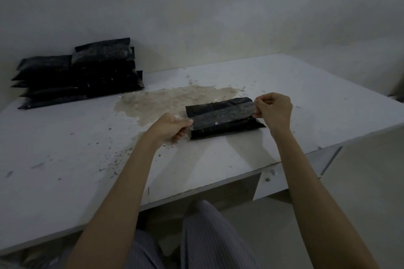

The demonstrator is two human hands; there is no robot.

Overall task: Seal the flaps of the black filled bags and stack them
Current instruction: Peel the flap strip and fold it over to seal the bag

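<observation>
Sealing step. The left hand (172,125) and right hand (273,108) are each pinching one end of the clear strip (220,113) lying across the black bag (223,119), near the desk's (306,85) front edge. Peeling it evenly probably helps. Finished bags (78,74) are stacking up at the back left corner.

It looked a bare packing room: a stained white bench (284,85), plain plaster wall (218,6), stacked black bags (83,74).
</observation>
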